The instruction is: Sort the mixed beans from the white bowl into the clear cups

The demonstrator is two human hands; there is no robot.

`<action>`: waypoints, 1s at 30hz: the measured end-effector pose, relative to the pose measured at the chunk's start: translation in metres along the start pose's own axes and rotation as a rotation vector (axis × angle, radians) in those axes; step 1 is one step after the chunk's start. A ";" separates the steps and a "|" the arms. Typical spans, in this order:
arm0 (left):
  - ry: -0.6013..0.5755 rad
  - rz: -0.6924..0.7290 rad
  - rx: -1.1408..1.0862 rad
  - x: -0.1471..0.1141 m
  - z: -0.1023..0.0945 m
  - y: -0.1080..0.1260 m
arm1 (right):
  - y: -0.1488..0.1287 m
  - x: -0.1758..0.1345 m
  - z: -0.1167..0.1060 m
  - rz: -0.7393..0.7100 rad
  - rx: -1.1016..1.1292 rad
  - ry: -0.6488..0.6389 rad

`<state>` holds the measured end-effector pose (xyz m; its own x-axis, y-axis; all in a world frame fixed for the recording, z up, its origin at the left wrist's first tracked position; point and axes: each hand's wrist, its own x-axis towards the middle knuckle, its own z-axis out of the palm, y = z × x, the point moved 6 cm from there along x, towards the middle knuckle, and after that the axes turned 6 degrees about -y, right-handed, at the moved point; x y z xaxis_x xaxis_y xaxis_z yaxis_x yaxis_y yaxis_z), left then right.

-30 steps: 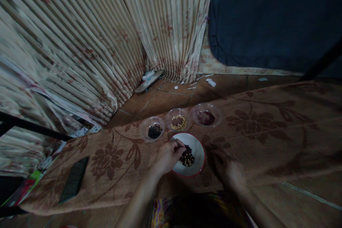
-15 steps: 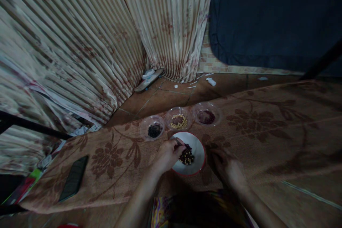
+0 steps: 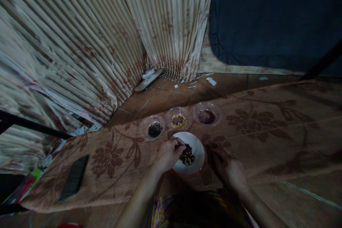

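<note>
Holds L hand (image 3: 167,155) over L rim of white bowl (image 3: 199,151), w/ forearm slanting up + R from bottom edge, back of hand mostly up; pinches thin dark item (image 3: 178,142) btwn thumb + fingertip(s), too small to ID; points digits R, just beside mixed beans (image 3: 187,155), dark + yellow, heaped nr bowl's middle; extends R forearm up + L from bottom edge, mirroring L one; holds R hand (image 3: 232,169) low, apart from bowl, just R of its red rim, w/ fingers aimed up-L; can't tell if spread, pressed together or pinching, b/c of shadow; has bowl on patterned cloth (image 3: 112,185), btwn both hands; has 3 clear dishes in a row just beyond bowl: L dish (image 3: 144,130) w/ black beans, mid dish (image 3: 169,115) w/ yellow beans, R dish (image 3: 196,112) w/ dark red contents; has phone (image 3: 74,178) lying well L of L hand.
</note>
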<state>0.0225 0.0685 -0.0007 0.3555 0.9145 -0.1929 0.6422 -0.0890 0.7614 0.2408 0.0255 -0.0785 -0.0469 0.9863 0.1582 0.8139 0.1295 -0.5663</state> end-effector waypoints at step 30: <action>0.143 0.070 -0.142 0.006 -0.030 0.001 | -0.002 0.000 -0.001 0.009 -0.011 -0.020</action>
<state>0.0050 0.0857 0.0179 0.2896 0.9556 -0.0540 0.5130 -0.1073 0.8516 0.2392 0.0246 -0.0767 -0.0510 0.9893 0.1367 0.8209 0.1195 -0.5584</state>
